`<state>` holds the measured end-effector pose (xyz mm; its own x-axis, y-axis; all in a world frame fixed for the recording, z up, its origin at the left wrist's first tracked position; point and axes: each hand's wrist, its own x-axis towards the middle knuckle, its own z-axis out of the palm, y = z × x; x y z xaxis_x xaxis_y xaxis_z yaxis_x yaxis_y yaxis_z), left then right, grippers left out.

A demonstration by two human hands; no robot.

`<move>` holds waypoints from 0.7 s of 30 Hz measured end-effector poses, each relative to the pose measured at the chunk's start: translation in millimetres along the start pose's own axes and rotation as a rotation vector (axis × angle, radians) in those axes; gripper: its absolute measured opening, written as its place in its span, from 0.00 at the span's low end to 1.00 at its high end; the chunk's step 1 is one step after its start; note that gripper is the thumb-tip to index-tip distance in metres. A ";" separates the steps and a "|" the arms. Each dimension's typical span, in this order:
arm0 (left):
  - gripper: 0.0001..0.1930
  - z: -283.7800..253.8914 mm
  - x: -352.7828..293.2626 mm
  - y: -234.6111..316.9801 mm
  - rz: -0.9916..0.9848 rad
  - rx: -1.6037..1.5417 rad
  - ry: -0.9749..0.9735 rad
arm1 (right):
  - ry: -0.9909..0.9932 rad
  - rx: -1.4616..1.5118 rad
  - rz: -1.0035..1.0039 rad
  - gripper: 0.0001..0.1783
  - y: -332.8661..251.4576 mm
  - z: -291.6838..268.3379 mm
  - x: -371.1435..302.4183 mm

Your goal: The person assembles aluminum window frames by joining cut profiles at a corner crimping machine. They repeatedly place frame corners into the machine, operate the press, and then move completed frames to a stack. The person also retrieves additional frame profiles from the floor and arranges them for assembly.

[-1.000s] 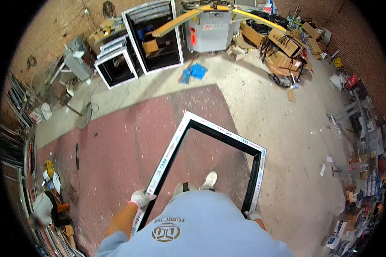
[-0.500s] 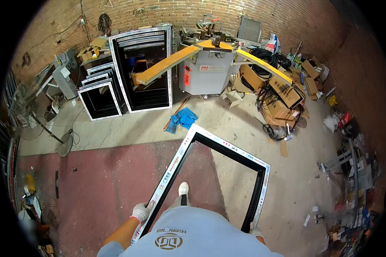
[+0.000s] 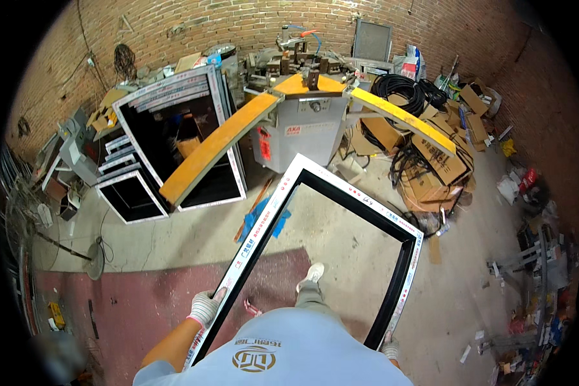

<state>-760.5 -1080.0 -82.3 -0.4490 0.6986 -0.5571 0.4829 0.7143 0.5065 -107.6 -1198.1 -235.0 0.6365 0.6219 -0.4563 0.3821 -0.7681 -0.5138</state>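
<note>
A large rectangular window frame [image 3: 264, 222], black inside with white printed film on its face, is carried in front of my body. My left hand [image 3: 204, 307], in a pale knit glove, grips its left side with the thumb on the inner edge. My right hand [image 3: 390, 347], gloved too, is closed round the lower part of the right side; my shirt and the frame hide some of its fingers. The frame's far corner points at a grey machine [image 3: 305, 132] with two yellow arms. The frame's near end is hidden behind my shirt.
More window frames [image 3: 238, 161] lean in a stack at the left, with smaller frames [image 3: 132, 196] beside them. The machine's yellow arm [image 3: 222, 145] juts toward me. A blue cloth [image 3: 280, 222] lies on the floor. Cardboard boxes [image 3: 431, 174] and black hoses [image 3: 402, 93] crowd the right; a fan [image 3: 95, 258] stands left.
I have stepped forward with the frame, so the machine and the stacked frames are nearer. The frame's far corner now reaches close to the machine's base. Both hands keep their hold.
</note>
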 end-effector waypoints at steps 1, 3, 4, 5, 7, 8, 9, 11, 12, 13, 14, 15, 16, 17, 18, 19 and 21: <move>0.35 1.2 21.5 18.0 -0.017 -0.026 0.005 | -0.001 0.048 -0.013 0.40 -19.9 5.9 24.2; 0.36 -5.1 49.1 80.0 -0.017 -0.005 0.020 | 0.014 0.096 -0.014 0.39 -75.1 4.1 67.6; 0.36 -10.0 59.4 113.2 -0.016 0.000 0.038 | 0.021 0.114 -0.013 0.38 -111.3 -0.2 81.2; 0.37 -15.3 69.6 147.5 -0.016 0.006 0.057 | 0.027 0.132 -0.013 0.38 -139.8 0.4 96.6; 0.36 -38.9 82.5 226.5 0.038 0.126 0.105 | 0.033 0.403 0.014 0.37 -146.7 25.1 160.6; 0.35 -49.8 90.6 267.9 0.036 0.087 0.082 | 0.027 0.441 -0.001 0.37 -180.5 17.8 173.9; 0.33 -52.6 101.9 292.8 0.028 0.039 0.058 | 0.021 0.470 -0.022 0.37 -225.2 4.8 182.2; 0.36 -48.2 173.2 265.5 0.132 -0.081 0.098 | 0.013 0.454 -0.110 0.35 -291.2 -7.0 212.8; 0.36 -54.8 182.9 298.8 0.138 -0.139 0.063 | 0.004 0.511 -0.109 0.35 -306.7 -7.1 234.0; 0.36 -67.2 192.6 331.9 0.143 -0.196 0.028 | -0.005 0.569 -0.106 0.34 -322.7 -6.1 254.1; 0.35 -81.8 197.1 363.9 0.125 -0.085 0.052 | 0.086 0.538 -0.139 0.34 -363.9 -7.6 252.8; 0.34 -90.6 209.0 387.6 0.172 -0.121 0.070 | 0.102 0.493 -0.149 0.34 -396.9 -11.0 259.7; 0.34 -97.6 229.0 405.0 0.174 -0.153 0.077 | 0.121 0.446 -0.158 0.34 -426.8 -14.1 268.1; 0.35 -106.4 251.7 421.9 0.182 -0.180 0.088 | 0.140 0.407 -0.166 0.34 -454.6 -11.8 277.0; 0.34 -115.6 274.4 438.7 0.168 -0.206 0.067 | 0.125 0.406 -0.118 0.34 -479.6 -11.2 287.8; 0.34 -121.8 297.7 453.6 0.166 -0.211 0.062 | 0.136 0.427 -0.141 0.34 -504.0 -9.4 299.2; 0.34 -139.3 347.9 483.9 0.172 -0.214 0.057 | 0.156 0.479 -0.184 0.35 -557.3 2.0 315.6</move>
<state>-787.8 -485.5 60.7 -0.4187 0.8070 -0.4165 0.3885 0.5737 0.7211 -121.0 -573.5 -94.1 0.6939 0.6816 -0.2322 0.1718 -0.4698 -0.8659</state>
